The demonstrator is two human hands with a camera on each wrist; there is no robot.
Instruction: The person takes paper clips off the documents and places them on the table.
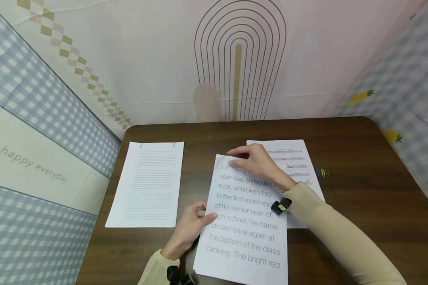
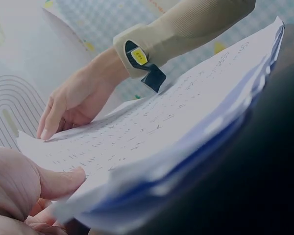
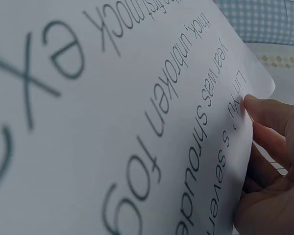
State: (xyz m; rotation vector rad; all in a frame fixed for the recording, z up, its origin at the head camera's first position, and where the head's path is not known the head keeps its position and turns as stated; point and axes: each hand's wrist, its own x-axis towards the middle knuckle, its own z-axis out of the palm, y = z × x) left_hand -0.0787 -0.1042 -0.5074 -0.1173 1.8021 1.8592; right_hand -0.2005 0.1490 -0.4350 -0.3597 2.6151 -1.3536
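Note:
A stack of printed sheets (image 1: 244,237) with large text is held tilted above the table. My left hand (image 1: 192,223) grips its left edge, thumb on top and fingers beneath. In the left wrist view, the left thumb (image 2: 63,182) presses on the printed face, and several loose-edged layers show along the side. At the top edge, my right hand (image 1: 253,160) pinches the sheets between thumb and fingers. The right wrist view shows the right thumb (image 3: 264,110) on the page beside the first line, with the other fingers behind the paper.
A sheet stack (image 1: 153,190) with two clips along its top edge lies on the left of the brown table (image 1: 360,178). Sheet music (image 1: 289,146) lies partly under the right arm. Three colored paper clips (image 1: 322,172) lie to its right. A patterned cloth (image 1: 157,59) hangs behind.

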